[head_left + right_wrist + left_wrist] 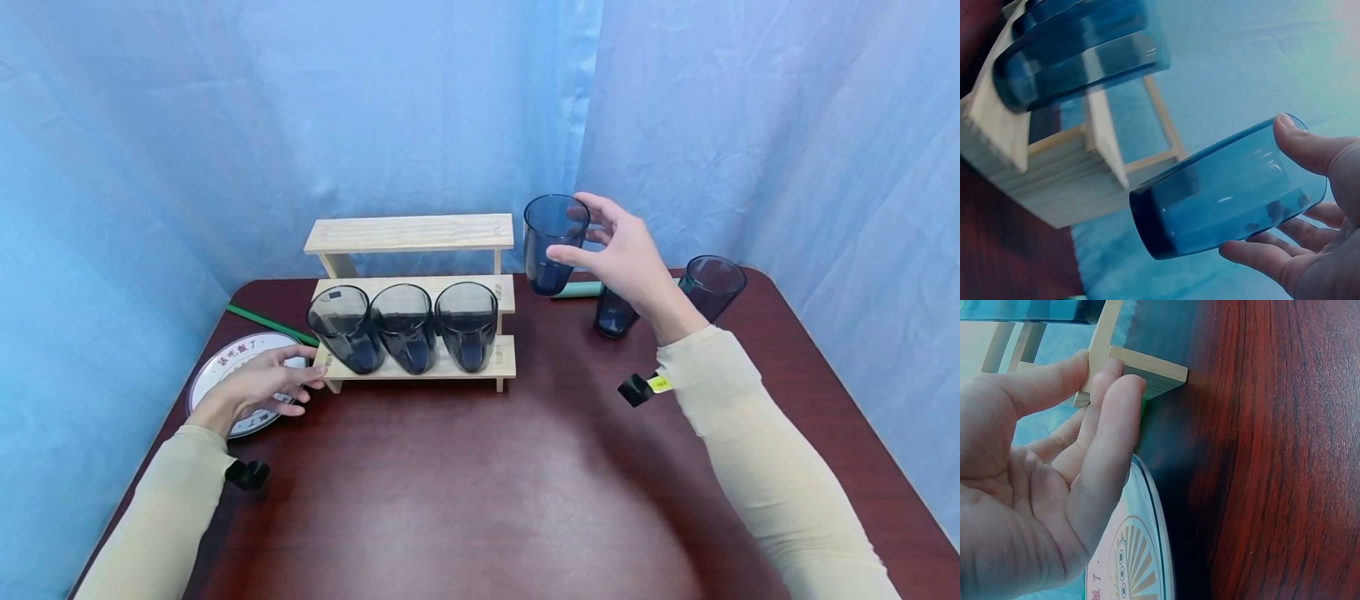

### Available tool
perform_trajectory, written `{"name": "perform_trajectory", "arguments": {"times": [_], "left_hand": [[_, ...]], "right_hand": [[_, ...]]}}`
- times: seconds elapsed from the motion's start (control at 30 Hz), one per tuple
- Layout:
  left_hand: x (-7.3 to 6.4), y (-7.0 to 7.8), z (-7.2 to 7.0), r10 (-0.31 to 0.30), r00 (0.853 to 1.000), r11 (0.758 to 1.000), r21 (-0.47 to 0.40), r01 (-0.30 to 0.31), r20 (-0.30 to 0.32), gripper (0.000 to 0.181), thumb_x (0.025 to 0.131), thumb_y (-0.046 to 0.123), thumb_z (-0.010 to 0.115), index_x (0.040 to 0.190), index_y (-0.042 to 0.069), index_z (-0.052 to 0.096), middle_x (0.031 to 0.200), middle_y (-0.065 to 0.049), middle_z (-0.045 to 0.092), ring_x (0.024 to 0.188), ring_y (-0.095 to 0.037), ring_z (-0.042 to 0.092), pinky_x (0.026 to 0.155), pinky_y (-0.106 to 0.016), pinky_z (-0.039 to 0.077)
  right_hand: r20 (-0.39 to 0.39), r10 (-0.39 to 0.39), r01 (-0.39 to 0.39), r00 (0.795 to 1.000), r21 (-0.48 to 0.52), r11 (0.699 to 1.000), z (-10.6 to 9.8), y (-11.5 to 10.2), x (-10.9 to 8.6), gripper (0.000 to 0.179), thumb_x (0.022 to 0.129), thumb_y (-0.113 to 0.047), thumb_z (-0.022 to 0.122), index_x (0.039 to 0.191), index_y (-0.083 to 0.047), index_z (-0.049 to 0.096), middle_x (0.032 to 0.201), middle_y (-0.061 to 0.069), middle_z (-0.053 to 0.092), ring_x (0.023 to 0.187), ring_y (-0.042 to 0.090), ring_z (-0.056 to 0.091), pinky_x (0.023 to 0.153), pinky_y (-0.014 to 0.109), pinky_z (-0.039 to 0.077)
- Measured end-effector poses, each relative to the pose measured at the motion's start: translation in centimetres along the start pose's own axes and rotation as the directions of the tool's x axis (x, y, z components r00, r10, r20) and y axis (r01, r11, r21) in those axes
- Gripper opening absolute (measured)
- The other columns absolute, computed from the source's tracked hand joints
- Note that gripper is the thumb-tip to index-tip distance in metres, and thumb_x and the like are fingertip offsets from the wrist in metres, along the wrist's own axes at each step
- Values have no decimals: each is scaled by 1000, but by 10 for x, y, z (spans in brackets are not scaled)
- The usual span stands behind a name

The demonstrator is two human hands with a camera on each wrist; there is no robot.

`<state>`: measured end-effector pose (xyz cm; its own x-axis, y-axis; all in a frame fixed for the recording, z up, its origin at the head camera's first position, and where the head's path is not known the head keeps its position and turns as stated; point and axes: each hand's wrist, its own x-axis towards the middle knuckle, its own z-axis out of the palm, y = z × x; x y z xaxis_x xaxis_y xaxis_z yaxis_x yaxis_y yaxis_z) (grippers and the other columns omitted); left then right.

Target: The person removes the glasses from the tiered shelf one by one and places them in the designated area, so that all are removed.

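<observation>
My right hand (626, 254) grips a blue-tinted glass tumbler (551, 250) by its upper part, upright and raised beside the right end of a wooden tiered stand (408, 233). The right wrist view shows the thumb on one side of the glass (1222, 194) and the fingers on the other. With thumb and fingertips, my left hand (262, 385) pinches the left end of the stand's lowest step (1100, 353). Three dark tinted tumblers stand in a row on that step: a left one (348, 333), a middle one (405, 329) and a right one (468, 329).
Partly behind my right arm are two more tumblers, one (615, 312) nearer the stand and another (712, 283) farther right. A white plate (206, 379) with printed characters lies under my left hand. A green stick (262, 321) and a pale green object (581, 289) lie on the dark red table (465, 483).
</observation>
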<state>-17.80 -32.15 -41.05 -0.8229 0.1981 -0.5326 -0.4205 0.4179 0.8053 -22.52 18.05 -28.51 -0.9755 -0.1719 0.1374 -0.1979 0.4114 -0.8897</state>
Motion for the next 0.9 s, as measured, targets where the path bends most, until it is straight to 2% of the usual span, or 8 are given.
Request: {"name": "perform_trajectory", "arguments": {"times": [0.4,0.67,0.8,0.9], "left_hand": [[-1,-2,-1,-7,1000,1000,-3,7,7,75,98,36,69,152,2,31,111,-14,68,79,-18,63,77,-42,61],[-1,-1,0,-13,1000,1000,-1,13,-2,76,98,37,70,152,2,30,111,-13,68,79,-18,63,77,-42,61],[-1,-1,0,-14,1000,1000,-5,14,-2,76,97,37,70,152,2,31,109,-13,68,79,-18,63,78,-42,61],[-2,-1,-1,-15,1000,1000,-6,15,0,75,97,37,70,152,2,31,109,-12,69,79,-17,63,78,-42,61]], "right_hand": [[24,2,-1,1000,-43,999,7,32,-5,89,84,-44,83,157,-25,37,151,1,48,139,32,44,108,53,41],[6,18,-18,1000,-17,1000,15,59,-6,90,84,-45,83,157,-25,37,152,1,46,139,29,44,106,51,45],[-7,19,-19,1000,-45,999,21,71,-6,91,83,-47,83,158,-24,37,153,3,45,135,29,48,101,52,48],[-17,15,-16,1000,-62,998,26,78,-6,91,83,-46,83,158,-21,37,153,5,46,134,29,50,101,52,48]]}}
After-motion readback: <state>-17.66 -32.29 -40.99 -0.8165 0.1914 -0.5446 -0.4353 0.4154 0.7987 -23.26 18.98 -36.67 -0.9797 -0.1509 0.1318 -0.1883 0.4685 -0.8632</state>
